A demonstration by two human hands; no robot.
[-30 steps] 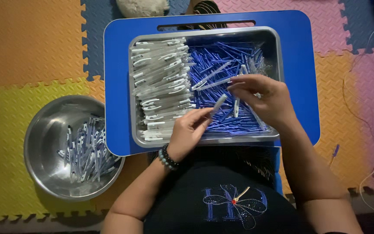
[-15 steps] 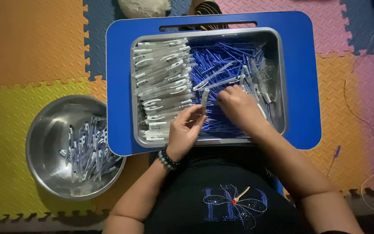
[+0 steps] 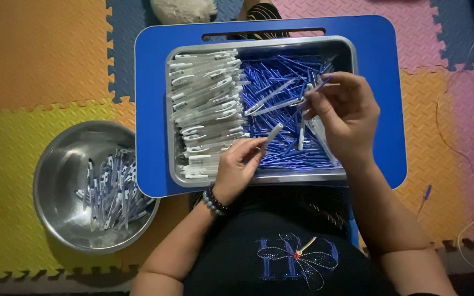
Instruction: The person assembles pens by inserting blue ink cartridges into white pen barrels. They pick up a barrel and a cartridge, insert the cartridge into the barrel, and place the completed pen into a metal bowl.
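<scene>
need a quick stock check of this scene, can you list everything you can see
white plastic pen barrels: many, white, stacked in the left half of the tray
blue pen refills: many, blue, heaped in the right half of the tray
rectangular metal tray: one, silver, on the blue board
blue plastic lap board: one, blue, over the lap
round steel bowl: one, silver, on the mat at left
assembled pens: a pile, white and blue, in the bowl
foam floor mats: several, orange, yellow, pink, blue
loose blue pen: one, on the mat at right
beaded bracelet: one, dark, left wrist
left hand: holds a white barrel
right hand: pinches a blue refill
</scene>
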